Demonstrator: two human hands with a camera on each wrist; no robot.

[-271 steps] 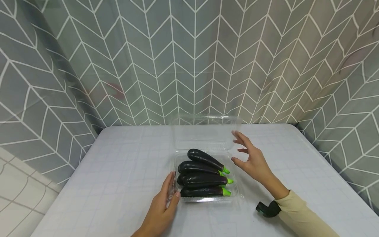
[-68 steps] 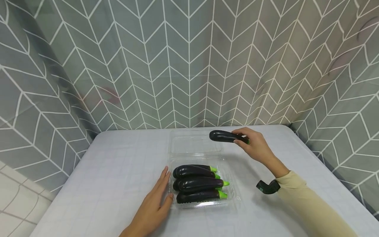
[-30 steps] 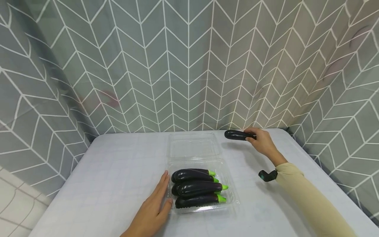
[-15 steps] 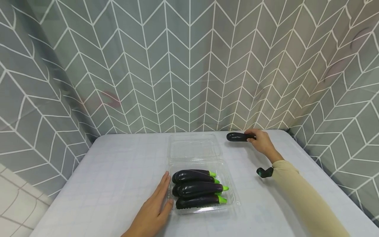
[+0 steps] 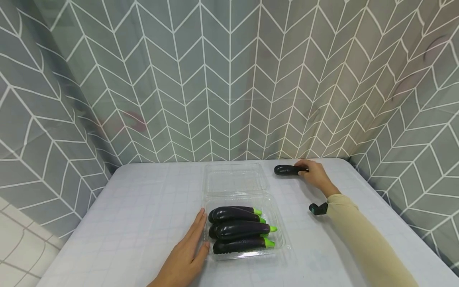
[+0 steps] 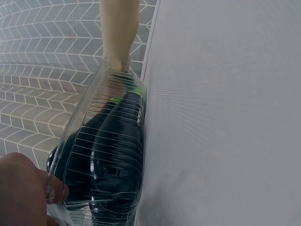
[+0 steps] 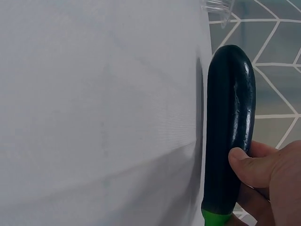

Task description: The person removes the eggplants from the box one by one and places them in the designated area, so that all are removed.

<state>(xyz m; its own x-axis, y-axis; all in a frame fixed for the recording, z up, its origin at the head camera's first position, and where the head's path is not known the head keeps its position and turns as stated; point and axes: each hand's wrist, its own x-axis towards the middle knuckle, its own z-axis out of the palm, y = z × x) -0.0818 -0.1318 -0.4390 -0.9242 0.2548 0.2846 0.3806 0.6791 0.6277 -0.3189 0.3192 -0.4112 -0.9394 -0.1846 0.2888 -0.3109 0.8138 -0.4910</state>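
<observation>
At the back right of the table my right hand (image 5: 314, 174) holds one dark eggplant (image 5: 285, 170) near its stem end. In the right wrist view the thumb and fingers grip that eggplant (image 7: 229, 122), its green cap toward the bottom, its body close over the white cloth. A clear plastic clamshell box (image 5: 281, 223) lies with its lid (image 5: 234, 179) folded back, and several eggplants (image 5: 241, 229) with green caps are piled in it. My left hand (image 5: 184, 255) rests against the box's left side, fingers straight; the left wrist view shows its fingertips at the rim (image 6: 51, 193).
A white cloth covers the table (image 5: 143, 215). Grey curtains (image 5: 229, 79) with white zigzag lines hang behind it and at both sides. A small black device (image 5: 318, 209) is strapped at the right wrist. White tiles (image 5: 25, 243) show at the lower left.
My right hand has taken an eggplant from the box and carried it to the back right, lately lowering it toward the cloth. The lid now lies flatter. My left hand stays by the box.
</observation>
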